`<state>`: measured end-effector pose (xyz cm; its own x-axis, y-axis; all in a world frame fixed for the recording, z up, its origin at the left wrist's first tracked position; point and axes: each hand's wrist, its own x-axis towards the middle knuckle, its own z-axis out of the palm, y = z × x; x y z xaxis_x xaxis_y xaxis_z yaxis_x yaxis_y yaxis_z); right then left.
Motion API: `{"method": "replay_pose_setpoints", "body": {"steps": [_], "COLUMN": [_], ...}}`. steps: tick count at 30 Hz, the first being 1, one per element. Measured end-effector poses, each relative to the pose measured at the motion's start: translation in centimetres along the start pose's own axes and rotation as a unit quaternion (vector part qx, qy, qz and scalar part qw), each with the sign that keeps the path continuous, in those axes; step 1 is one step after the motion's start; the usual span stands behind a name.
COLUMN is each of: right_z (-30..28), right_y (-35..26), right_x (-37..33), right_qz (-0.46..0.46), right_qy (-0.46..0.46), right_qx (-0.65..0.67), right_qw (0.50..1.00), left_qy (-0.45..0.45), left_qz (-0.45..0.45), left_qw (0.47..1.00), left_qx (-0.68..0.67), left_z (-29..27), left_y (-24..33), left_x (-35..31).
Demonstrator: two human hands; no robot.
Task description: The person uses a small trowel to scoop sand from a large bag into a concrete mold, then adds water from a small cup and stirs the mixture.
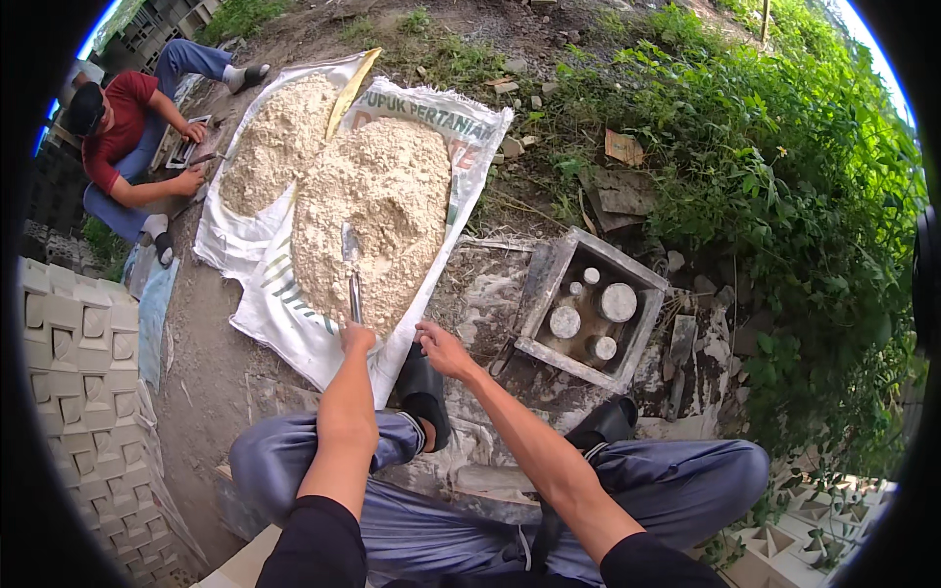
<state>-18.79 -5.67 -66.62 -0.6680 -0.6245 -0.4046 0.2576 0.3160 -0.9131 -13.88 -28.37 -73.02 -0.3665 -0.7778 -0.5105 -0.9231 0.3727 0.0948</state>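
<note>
My left hand [359, 337] is closed round the lower end of a metal trowel [354, 295]. Its narrow blade points away from me and rests in a heap of pale, crumbly sand-like material [377, 176]. That heap lies on a flattened white woven sack [279, 318]. Just right of the sack's near edge hovers my right hand [446, 351], its fingers loosely bent and slightly apart, with nothing visible in them. To its right sits a grey square mould box [573, 359] holding several round, pale-topped cylinders [618, 303].
At the far left a co-worker in a red shirt [132, 98] crouches by a small frame [186, 144], holding a tool. Patterned pale blocks [83, 392] are stacked at left. Green plants [784, 186] crowd the right. Near the box lie stone slabs [627, 191]. My sandalled feet flank the middle ground.
</note>
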Motion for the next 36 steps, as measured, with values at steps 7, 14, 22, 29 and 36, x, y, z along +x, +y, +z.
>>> {"method": "replay_pose_setpoints", "body": {"steps": [7,14,22,29,36], "right_z": [0.0,0.7,2.6,-0.2,-8.9], "right_y": [-1.8,-7.1,-17.7,-20.3,-25.4], "right_x": [0.1,-0.1,-1.1,-1.7,-7.9], "right_qz": [0.011,0.088,-0.075,-0.242,-0.461], "right_qy": [-0.020,0.056,0.118,0.228,0.291], "right_qx": [-0.065,-0.113,-0.167,-0.107,-0.143], "right_qw": [0.998,0.988,0.976,0.937,0.826], "left_qy": [-0.129,-0.354,-0.370,-0.397,-0.525], "left_qz": [0.161,0.016,0.065,0.081,0.110], "left_qw": [0.977,0.767,0.491,0.475,0.366], "left_qx": [0.061,-0.535,-0.786,-0.781,-0.760], "left_z": [-1.6,-7.1,-12.5,-16.6,-20.5], "left_y": [-2.8,7.8,6.7,9.9,16.4], "left_x": [2.9,-4.6,-5.4,-13.2,-23.3]}}
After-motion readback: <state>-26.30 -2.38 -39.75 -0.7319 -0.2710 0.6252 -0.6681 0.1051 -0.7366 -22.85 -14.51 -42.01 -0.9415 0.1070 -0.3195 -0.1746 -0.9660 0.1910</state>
